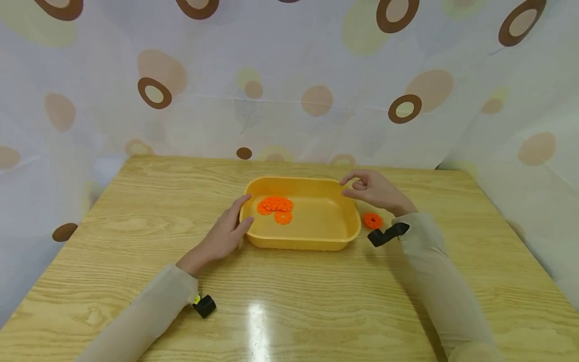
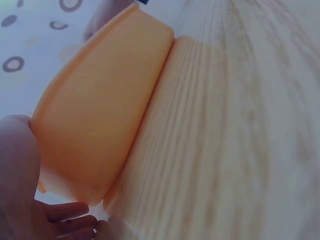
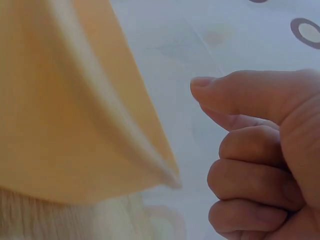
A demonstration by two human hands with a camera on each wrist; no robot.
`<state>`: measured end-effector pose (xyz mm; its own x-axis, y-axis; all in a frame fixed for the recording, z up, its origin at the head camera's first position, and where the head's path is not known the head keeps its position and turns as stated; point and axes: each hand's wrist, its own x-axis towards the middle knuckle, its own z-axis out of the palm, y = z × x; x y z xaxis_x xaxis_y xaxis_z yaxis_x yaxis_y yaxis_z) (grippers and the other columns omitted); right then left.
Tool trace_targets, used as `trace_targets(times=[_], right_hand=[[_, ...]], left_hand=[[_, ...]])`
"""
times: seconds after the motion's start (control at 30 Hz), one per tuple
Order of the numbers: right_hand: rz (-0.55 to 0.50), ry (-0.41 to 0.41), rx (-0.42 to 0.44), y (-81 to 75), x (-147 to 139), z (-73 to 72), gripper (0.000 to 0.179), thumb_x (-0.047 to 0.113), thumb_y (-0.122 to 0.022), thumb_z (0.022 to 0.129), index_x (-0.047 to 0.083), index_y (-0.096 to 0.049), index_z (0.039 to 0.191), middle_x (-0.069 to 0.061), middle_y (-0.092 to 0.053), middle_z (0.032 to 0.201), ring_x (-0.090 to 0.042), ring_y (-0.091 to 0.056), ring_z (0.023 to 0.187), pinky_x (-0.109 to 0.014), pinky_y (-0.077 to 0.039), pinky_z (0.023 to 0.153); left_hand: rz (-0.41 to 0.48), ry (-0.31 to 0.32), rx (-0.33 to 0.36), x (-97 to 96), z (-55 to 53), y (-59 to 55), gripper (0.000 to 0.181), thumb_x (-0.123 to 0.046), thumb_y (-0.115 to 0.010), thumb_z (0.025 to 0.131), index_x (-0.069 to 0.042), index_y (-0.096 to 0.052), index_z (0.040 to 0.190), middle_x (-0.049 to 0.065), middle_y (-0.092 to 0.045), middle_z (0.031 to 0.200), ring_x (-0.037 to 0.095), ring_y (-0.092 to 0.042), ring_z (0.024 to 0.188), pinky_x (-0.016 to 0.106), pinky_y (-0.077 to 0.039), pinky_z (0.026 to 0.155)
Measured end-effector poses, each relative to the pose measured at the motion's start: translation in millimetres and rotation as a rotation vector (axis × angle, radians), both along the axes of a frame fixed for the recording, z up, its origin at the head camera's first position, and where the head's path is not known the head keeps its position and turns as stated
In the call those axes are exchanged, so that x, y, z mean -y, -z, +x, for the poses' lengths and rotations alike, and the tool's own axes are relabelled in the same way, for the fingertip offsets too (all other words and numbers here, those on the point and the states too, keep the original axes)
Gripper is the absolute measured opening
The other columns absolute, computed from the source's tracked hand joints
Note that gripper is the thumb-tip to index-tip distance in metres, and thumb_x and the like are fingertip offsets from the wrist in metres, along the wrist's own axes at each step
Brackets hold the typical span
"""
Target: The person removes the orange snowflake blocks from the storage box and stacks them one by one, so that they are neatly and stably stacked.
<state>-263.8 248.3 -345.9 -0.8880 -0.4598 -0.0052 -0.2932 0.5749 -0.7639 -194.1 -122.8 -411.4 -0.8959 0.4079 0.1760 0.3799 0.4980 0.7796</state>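
A yellow plastic tub (image 1: 302, 242) stands on the table. Several orange gear-shaped discs (image 1: 277, 204) lie overlapping inside its left part, and one more disc (image 1: 283, 217) lies just in front of them. My left hand (image 1: 224, 231) holds the tub's left end, thumb and index finger at the rim; in the left wrist view its lower fingers (image 2: 70, 220) sit by the end wall. Over the tub's right back corner hovers my right hand (image 1: 373, 190), thumb and index finger apart, the other fingers curled, nothing held. Outside the tub, near the right wrist, is a single orange disc (image 1: 373, 220).
The wooden table (image 1: 316, 301) extends around the tub on all sides. Behind it hangs a white curtain (image 1: 289, 120) printed with brown circles. A black wrist device (image 1: 388, 234) hangs below the right sleeve, close to the lone disc.
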Motion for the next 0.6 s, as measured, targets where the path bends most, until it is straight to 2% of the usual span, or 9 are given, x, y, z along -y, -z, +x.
trace_targets(times=[0.27, 0.47, 0.6], right_hand=[[-0.016, -0.086, 0.012, -6.7, 17.9, -11.1, 0.029, 0.017, -0.064, 0.093, 0.001, -0.063, 0.117, 0.005, -0.02, 0.057, -0.011, -0.018, 0.05, -0.028, -0.038, 0.07], [-0.062, -0.158, 0.044, -13.6, 36.9, -12.7, 0.029, 0.014, -0.063, 0.094, -0.001, -0.061, 0.118, 0.006, -0.022, 0.056, -0.011, -0.02, 0.049, -0.026, -0.039, 0.066], [-0.078, -0.216, 0.068, -16.8, 51.6, -12.7, 0.03, 0.013, -0.062, 0.094, -0.002, -0.06, 0.12, 0.005, -0.02, 0.058, -0.013, -0.019, 0.052, -0.026, -0.039, 0.069]], left_hand=[[0.005, 0.008, 0.002, 0.1, 0.0, 0.6, 0.057, -0.024, -0.043, 0.104, -0.003, -0.019, 0.151, 0.026, -0.029, 0.151, 0.038, -0.036, 0.137, 0.051, -0.029, 0.111], [0.006, 0.013, 0.001, 0.4, -0.1, -0.2, 0.057, -0.023, -0.043, 0.104, -0.002, -0.019, 0.151, 0.026, -0.031, 0.15, 0.037, -0.038, 0.136, 0.05, -0.031, 0.11], [0.004, 0.004, -0.001, 0.7, -0.2, -0.8, 0.057, -0.023, -0.043, 0.103, -0.002, -0.019, 0.151, 0.026, -0.031, 0.15, 0.037, -0.039, 0.135, 0.05, -0.031, 0.11]])
